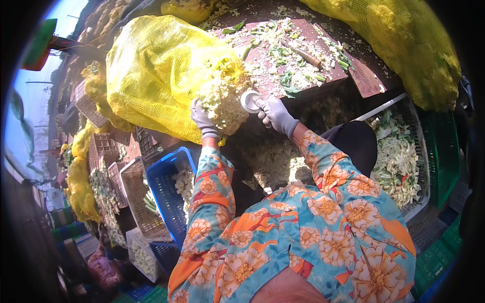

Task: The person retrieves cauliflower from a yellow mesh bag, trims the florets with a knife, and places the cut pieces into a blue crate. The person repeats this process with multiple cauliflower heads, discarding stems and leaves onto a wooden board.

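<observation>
My left hand [203, 118], in a pale grey glove, grips the side of a large cauliflower head [230, 108] at the mouth of a yellow mesh bag [151, 79]. Its fingertips are partly hidden against the florets. My right hand [278, 114], gloved alike, holds a round white tool with a raised rim [250, 101]. That tool is just right of the cauliflower; whether it touches the florets I cannot tell. Beyond my hands, a knife with a wooden handle [310, 57] lies on a reddish-brown board [333, 72] strewn with cauliflower crumbs and green leaves.
A blue plastic crate [161, 172] with florets stands left of my left arm. To my right is a pale crate [426, 178] of florets and leaf scraps, beside a green crate [441, 151]. Another full yellow mesh bag [401, 45] lies far right. A person in pink [103, 267] is at lower left.
</observation>
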Demonstrator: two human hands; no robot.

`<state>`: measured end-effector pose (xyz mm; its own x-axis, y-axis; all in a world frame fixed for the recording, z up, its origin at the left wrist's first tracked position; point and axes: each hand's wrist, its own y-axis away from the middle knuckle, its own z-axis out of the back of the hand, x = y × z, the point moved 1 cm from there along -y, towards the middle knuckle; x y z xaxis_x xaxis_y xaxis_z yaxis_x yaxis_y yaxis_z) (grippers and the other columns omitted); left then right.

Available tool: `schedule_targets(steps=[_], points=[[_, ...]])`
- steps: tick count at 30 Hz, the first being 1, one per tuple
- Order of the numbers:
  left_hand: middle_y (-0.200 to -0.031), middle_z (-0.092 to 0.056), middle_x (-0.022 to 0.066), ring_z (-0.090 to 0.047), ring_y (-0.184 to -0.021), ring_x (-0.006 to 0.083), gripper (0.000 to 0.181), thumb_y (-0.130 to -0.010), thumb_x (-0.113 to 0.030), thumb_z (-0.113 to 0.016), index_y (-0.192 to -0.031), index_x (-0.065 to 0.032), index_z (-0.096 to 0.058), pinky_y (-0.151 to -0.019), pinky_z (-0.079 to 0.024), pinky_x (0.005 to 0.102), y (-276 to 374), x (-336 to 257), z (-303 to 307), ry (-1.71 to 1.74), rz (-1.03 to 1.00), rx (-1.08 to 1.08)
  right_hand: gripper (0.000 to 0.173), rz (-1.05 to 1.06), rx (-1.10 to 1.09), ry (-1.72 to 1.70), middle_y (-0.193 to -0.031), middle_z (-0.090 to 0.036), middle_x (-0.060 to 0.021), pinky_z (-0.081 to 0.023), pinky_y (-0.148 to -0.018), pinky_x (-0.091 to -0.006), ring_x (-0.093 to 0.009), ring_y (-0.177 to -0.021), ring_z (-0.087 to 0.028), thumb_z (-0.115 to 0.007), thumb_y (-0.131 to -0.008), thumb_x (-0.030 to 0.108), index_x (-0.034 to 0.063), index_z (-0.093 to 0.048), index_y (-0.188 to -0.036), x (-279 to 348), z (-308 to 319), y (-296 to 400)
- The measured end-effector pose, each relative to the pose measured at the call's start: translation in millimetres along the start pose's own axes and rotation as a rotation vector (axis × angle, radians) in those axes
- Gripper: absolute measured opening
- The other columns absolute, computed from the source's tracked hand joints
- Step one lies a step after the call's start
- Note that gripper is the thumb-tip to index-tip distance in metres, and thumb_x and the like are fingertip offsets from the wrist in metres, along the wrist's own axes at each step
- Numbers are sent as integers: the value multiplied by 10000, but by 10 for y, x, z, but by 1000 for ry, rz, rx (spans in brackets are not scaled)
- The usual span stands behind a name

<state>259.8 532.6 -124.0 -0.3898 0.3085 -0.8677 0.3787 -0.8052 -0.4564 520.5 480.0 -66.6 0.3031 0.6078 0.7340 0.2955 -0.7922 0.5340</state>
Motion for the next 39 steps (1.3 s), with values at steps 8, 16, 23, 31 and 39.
schedule_targets(steps=[8, 16, 23, 31, 39], points=[[-724, -565, 49, -556, -636, 128, 169, -837, -107, -430, -821, -5, -563, -614, -442, 243, -71, -682, -290, 192, 243, -88, 203, 328, -144, 233, -605, -530, 24, -383, -458, -218, -42, -500, -462, -563, -895, 233, 32, -586, -914, -393, -175, 67], [-711, -603, 117, -578, -660, 197, 218, -811, -153, -449, -805, 1, -603, -656, -448, 305, -139, -393, -268, -63, 170, -112, 216, 511, -58, 443, -678, -545, 37, -361, -437, -180, -13, -501, -445, -571, -888, 240, 55, -582, -997, 180, -730, 18], [-679, -596, 129, -560, -634, 221, 235, -791, -180, -449, -784, -9, -611, -652, -439, 326, -199, -505, -256, -108, 169, -120, 173, 71, -55, 75, -641, -535, 16, -363, -355, -210, -52, -442, -440, -565, -891, 201, 59, -574, -989, -1214, 515, 119], [-659, -572, 56, -516, -591, 144, 212, -812, -155, -431, -759, -16, -583, -592, -422, 282, -58, -793, -424, -44, 215, -113, 221, 142, -63, 182, -586, -508, 6, -342, -368, -217, -62, -393, -423, -565, -891, 297, 85, -502, -882, -1, -392, -28], [-719, -516, -7, -465, -610, 61, 160, -842, -116, -428, -877, -49, -568, -532, -403, 199, 5, -761, -310, 274, 339, -86, 138, 197, -5, -45, -680, -532, 4, -361, -362, -191, -56, -446, -439, -503, -907, 185, 61, -526, -964, -285, -91, 95]])
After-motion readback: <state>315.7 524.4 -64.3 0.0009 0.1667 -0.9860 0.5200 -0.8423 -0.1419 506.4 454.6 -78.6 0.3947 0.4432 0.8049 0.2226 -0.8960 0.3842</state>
